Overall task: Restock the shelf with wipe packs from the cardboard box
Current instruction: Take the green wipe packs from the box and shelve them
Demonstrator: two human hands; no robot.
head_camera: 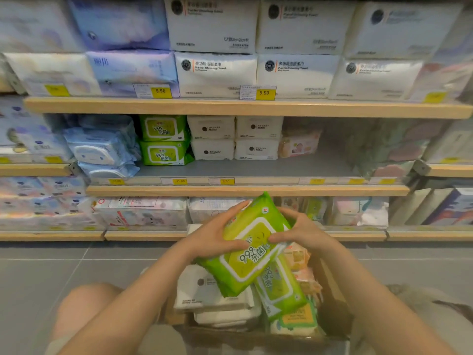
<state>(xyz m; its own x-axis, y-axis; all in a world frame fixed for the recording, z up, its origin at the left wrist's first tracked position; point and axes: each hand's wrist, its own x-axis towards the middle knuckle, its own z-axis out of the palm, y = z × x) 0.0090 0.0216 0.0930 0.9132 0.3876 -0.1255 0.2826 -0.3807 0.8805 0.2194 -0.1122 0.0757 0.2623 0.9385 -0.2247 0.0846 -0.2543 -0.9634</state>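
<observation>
Green pack (252,248) sits tilted above the box (332,301), below the shelf's (245,191) front edge; I have my left hand (217,235) and right hand (303,233) clamped on its sides.

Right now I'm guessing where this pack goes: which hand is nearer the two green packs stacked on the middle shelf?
Left. The left hand holds the pack's left edge, below the shelf's green stack; the right hand is farther right.
</observation>
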